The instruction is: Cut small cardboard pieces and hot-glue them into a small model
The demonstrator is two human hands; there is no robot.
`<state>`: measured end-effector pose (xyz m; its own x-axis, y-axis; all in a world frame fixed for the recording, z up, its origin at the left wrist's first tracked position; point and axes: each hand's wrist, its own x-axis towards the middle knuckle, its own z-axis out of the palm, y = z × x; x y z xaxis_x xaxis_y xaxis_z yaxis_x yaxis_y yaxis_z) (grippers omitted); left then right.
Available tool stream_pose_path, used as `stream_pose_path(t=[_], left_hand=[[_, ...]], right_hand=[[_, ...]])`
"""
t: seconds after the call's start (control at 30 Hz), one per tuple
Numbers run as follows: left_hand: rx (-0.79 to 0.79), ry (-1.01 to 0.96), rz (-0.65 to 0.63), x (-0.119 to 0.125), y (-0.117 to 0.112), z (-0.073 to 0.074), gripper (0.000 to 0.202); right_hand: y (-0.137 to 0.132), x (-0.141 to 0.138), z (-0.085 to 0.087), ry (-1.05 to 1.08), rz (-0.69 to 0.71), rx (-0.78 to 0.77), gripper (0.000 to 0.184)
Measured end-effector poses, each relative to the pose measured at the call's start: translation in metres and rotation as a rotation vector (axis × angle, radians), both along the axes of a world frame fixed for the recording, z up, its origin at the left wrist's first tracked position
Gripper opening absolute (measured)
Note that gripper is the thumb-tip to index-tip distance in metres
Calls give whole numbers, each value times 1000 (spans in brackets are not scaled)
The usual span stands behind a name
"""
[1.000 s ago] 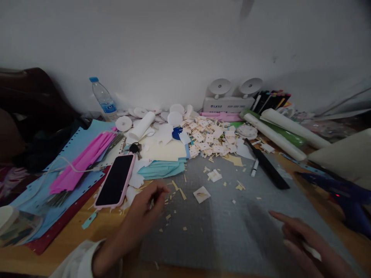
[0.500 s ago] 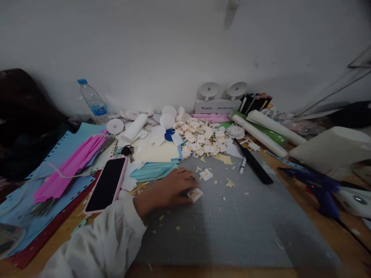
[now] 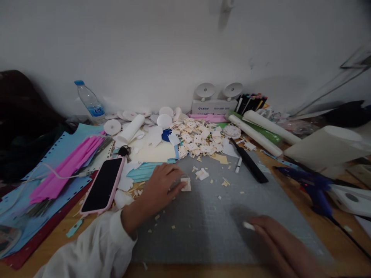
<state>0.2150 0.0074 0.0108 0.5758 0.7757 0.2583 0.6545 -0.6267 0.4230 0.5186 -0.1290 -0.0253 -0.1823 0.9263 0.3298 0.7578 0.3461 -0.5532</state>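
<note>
My left hand (image 3: 155, 191) rests low over the grey cutting mat (image 3: 223, 239). Its curled fingers and thumb hold the edge of a small cream square card (image 3: 187, 184). At the lower right, my right hand (image 3: 282, 241), partly blurred, pinches a small white piece (image 3: 248, 226) whose kind I cannot make out. Another little white card (image 3: 202, 174) lies on the mat beyond my left hand. Behind it is a heap of similar cream square cards (image 3: 199, 137).
A phone (image 3: 102, 185) and pink paper strips (image 3: 69, 166) lie left. To the right are a black bar-like tool (image 3: 251, 162), a white pen (image 3: 239, 165), a blue glue gun (image 3: 313, 189) and paper rolls (image 3: 255, 133). A bottle (image 3: 91, 102) stands by the wall.
My right hand has come into view at the lower right with a small white piece. My left hand has shifted slightly left with the square card, and the view has turned slightly.
</note>
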Motion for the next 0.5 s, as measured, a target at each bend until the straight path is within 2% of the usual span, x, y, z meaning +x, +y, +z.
stream_pose_path(t=[0.07, 0.13, 0.2, 0.27, 0.4, 0.5], left_hand=[[-109, -194, 9, 2, -16, 6, 20], [-272, -350, 9, 7, -32, 8, 23], [-431, -455, 21, 17, -44, 5, 24], [-520, -551, 61, 27, -51, -1, 16], [-641, -728, 120, 41, -54, -10, 8], [-701, -777, 109, 43, -51, -8, 11]], right_hand=[[20, -30, 7, 45, 79, -66, 17], [36, -59, 12, 151, 88, -103, 16], [44, -83, 14, 297, 83, -153, 15], [46, -101, 10, 459, 74, -182, 13], [40, -117, -2, 650, 29, -179, 12], [35, -113, -7, 615, 45, -194, 15]])
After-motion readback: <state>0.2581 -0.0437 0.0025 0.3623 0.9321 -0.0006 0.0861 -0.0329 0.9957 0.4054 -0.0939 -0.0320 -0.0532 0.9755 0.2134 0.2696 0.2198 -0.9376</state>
